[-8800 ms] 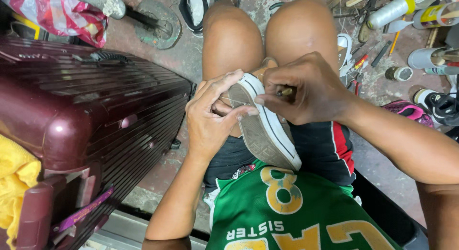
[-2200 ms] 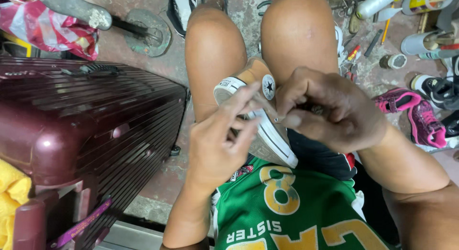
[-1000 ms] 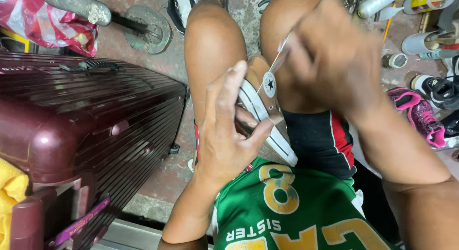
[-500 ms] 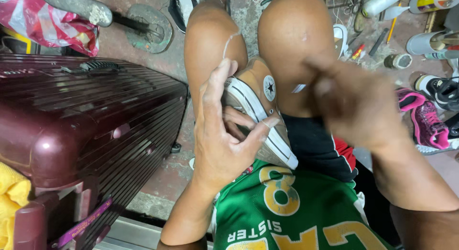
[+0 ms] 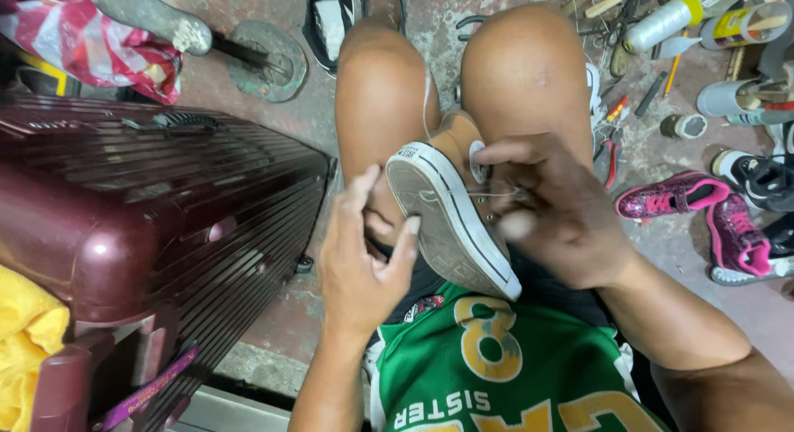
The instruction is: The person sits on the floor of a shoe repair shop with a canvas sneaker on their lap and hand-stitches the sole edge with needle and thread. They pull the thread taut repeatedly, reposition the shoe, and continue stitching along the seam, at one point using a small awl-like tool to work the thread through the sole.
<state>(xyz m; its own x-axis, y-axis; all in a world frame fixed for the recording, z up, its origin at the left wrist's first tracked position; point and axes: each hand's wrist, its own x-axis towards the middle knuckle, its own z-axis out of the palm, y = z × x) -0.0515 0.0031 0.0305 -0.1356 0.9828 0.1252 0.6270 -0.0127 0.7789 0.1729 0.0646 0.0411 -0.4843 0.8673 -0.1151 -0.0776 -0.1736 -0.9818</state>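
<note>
Maroon ribbed suitcase (image 5: 157, 225) on the left, not touched. Left hand (image 5: 364, 262) cups the sneaker's (image 5: 451, 221) sole edge, fingers loosely curled on it, more a brace than a clamp. The tan sneaker sits wedged between the knees, sole facing up-left. Right hand (image 5: 550, 213) was raised and blurred a second ago; now it's back down at the shoe's side, fingertips pinched together on a thin thread at the eyelets. Reads as one stitch pulled through, next pass starting. Pink glitter shoes (image 5: 703, 213) lie on the floor right.
</note>
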